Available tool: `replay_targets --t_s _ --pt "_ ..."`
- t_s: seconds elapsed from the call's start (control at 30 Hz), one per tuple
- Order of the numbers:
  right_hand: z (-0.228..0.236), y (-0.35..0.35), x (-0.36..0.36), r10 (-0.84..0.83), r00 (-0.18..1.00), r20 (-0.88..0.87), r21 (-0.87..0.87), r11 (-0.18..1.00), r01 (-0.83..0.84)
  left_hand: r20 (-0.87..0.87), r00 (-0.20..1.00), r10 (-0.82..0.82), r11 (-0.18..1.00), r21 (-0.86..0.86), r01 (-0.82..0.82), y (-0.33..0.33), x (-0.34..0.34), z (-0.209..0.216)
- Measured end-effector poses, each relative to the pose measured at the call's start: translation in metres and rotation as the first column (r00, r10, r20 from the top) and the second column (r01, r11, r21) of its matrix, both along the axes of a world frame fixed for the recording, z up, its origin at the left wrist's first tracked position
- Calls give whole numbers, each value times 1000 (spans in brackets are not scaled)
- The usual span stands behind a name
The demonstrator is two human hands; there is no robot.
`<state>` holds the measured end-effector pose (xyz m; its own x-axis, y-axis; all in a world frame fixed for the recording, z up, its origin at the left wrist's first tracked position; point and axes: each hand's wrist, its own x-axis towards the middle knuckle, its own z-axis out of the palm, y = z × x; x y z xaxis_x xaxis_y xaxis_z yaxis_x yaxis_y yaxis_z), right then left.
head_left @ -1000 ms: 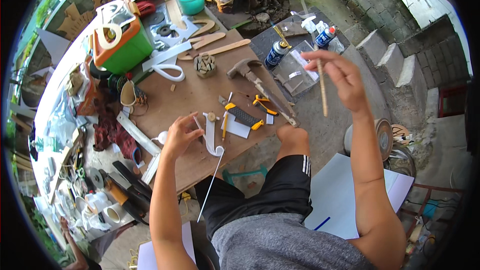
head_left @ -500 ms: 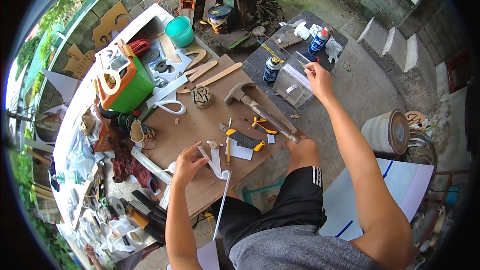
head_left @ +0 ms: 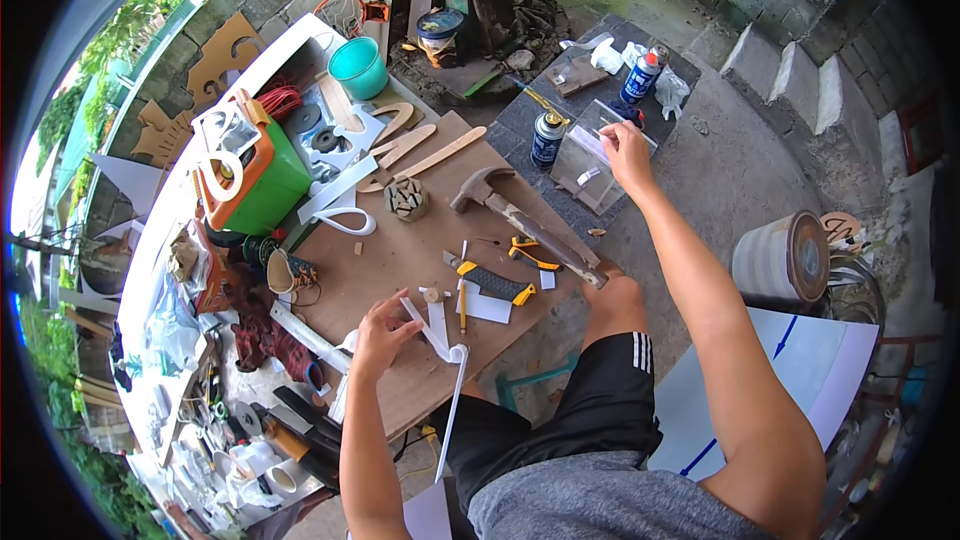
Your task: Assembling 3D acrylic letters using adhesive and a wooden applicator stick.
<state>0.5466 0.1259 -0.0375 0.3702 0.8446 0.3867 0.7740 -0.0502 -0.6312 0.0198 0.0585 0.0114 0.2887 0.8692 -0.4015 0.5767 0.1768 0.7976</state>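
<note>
My left hand (head_left: 380, 338) is over the brown work board (head_left: 350, 265), thumb and forefinger pinching a bent white strip (head_left: 436, 340). The strip has a curled bend near the board's front edge, and its long tail (head_left: 452, 415) hangs down past the edge. My right hand (head_left: 628, 154) reaches out over a clear plastic case (head_left: 598, 192) on the dark low table (head_left: 515, 135). Its fingertips are pinched on a small thin stick, mostly hidden. A yellow pencil (head_left: 463, 308), a yellow-and-black utility knife (head_left: 492, 281) and a small round wooden piece (head_left: 433, 295) lie near my left hand.
A hammer (head_left: 530, 225) and yellow-handled pliers (head_left: 533, 253) lie on the board beside a patterned round pot (head_left: 405, 198). Spray cans (head_left: 547, 140) stand near the clear case. A green-and-orange box (head_left: 265, 180) and teal bucket (head_left: 358, 68) are at the left.
My right hand has shifted slightly left over the clear case, its fingers still pinched. The left hand keeps its grip on the white strip. The whole view has tilted a little.
</note>
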Motion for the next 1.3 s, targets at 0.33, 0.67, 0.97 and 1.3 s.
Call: replay_targets --t_s 0.33,0.67,0.97,1.3 --pt "1 2 -5 -39 998 58 1 999 39 37 999 8 1000 -8 -8 0 3 6" --pt "1 1 -5 -47 994 96 24 999 45 21 1000 -9 1000 -1 9 -1 1 3" --pt "-8 3 6 -30 993 114 32 999 26 120 993 0 1000 -31 3 -2 -6 -13" --pt "-5 7 9 -36 986 160 7 999 36 -77 994 -81 997 4 81 0 7 9"
